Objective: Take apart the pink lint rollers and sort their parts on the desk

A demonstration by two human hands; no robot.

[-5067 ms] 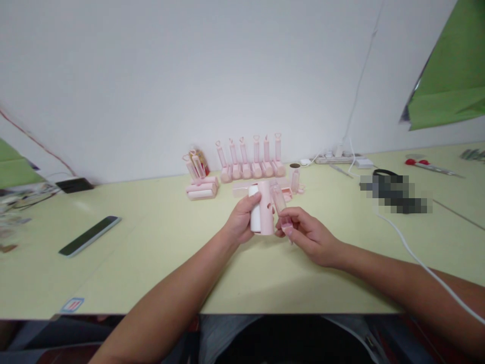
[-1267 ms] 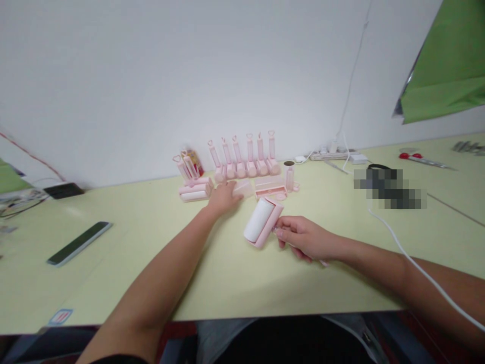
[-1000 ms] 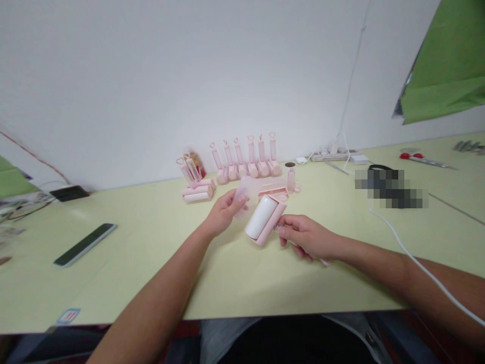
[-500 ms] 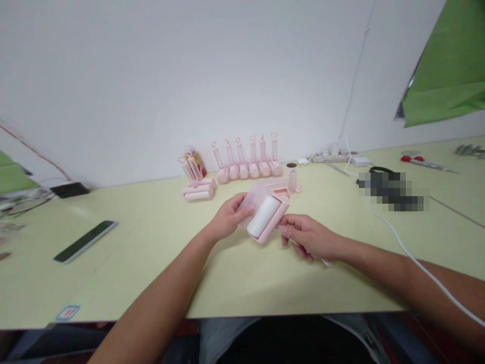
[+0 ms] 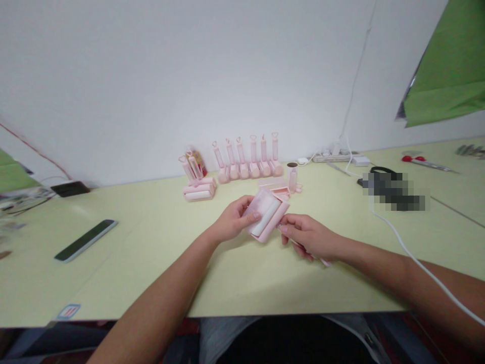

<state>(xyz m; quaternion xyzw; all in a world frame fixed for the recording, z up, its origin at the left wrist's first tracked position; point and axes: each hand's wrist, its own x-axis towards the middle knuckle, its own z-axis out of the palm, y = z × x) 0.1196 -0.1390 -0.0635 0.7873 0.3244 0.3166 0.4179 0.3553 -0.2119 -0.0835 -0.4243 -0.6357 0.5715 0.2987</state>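
Observation:
A pink lint roller (image 5: 273,225) with a white roll inside is held tilted over the table, between my two hands. My left hand (image 5: 235,221) is closed on its pale see-through cover (image 5: 257,201), thumb on the outside and fingers behind. The cover lies over part of the white roll. My right hand (image 5: 308,235) is wrapped around the lint roller's handle, just where it meets the head; most of the handle is hidden by the fingers, and its pink end pokes out below the palm.
Several upright pink lint rollers (image 5: 253,169) line the wall, with more at the left (image 5: 199,192). Behind my hands lie an open pink case (image 5: 271,183) and a small roller with a brown-cored roll (image 5: 292,177). A phone (image 5: 87,240) lies left; a white cable (image 5: 413,258) crosses my right arm.
My left hand has swung the see-through cover down toward the white roll, so it now overlaps more of it. The right hand keeps its grip on the handle, nearly still.

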